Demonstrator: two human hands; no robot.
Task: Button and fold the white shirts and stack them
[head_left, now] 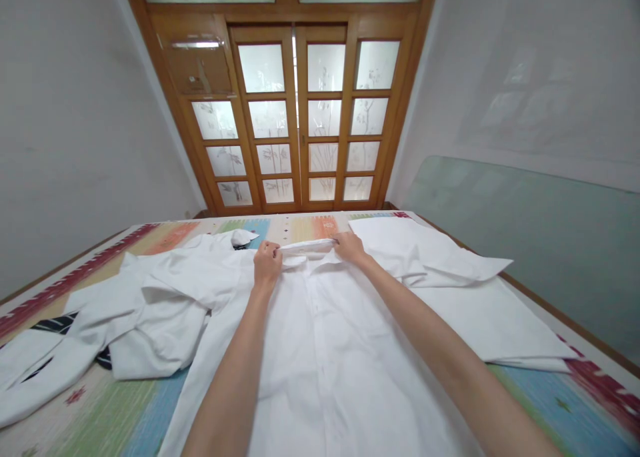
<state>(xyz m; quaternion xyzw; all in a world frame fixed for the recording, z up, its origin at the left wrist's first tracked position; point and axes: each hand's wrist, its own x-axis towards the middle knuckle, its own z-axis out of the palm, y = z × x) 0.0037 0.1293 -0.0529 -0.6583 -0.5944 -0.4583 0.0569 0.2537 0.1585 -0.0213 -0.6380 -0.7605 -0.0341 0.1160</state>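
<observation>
Upon the patterned cover [137, 407]: one white shirt [313, 357], spread front upward, centre. Its collar [307, 245] is clasped at one end in the grip of the left hand [269, 260], at the other in that of the right hand [349, 247]. To the left, crumpled white cloth [167, 297] is strewn; to the right, white fabric [483, 317] is laid flat.

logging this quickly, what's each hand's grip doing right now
Left hand: closed, holding one end of the white shirt collar.
Right hand: closed, holding the other end of that collar.
</observation>
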